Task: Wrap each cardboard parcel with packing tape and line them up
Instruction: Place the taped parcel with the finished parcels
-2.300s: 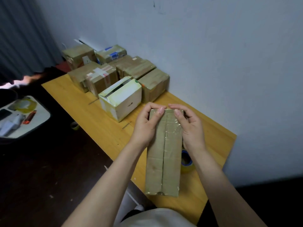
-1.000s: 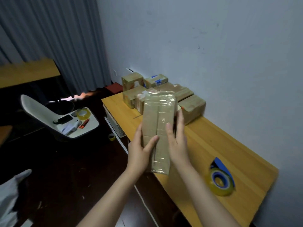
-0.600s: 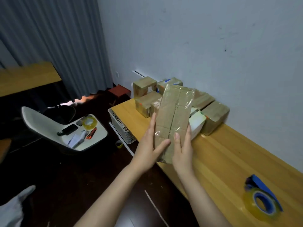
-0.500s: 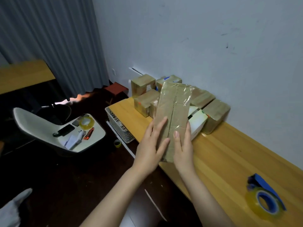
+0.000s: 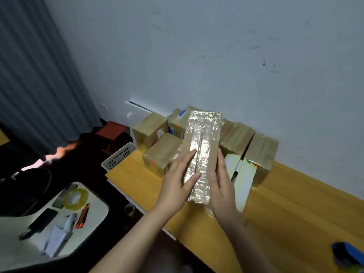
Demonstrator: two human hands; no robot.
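A long cardboard parcel (image 5: 202, 134), shiny with clear tape, is held in the air between both hands over a group of taped boxes. My left hand (image 5: 175, 186) lies on its left side with straight fingers on the top face. My right hand (image 5: 222, 190) presses its right edge, fingers straight and thumb on the face. Beneath and behind it stand brown taped boxes (image 5: 262, 148) and a white box (image 5: 244, 180) against the wall, on the wooden table (image 5: 285, 213).
A blue tape dispenser (image 5: 346, 253) lies at the table's near right. A white basket (image 5: 120, 156) stands off the table's far end. A white chair seat (image 5: 94, 213) at left carries a tape roll (image 5: 75, 198), a phone and an orange cutter.
The parcel has been lifted off the table and carried left, over the group of boxes. My left fingers shifted from behind it to its top face.
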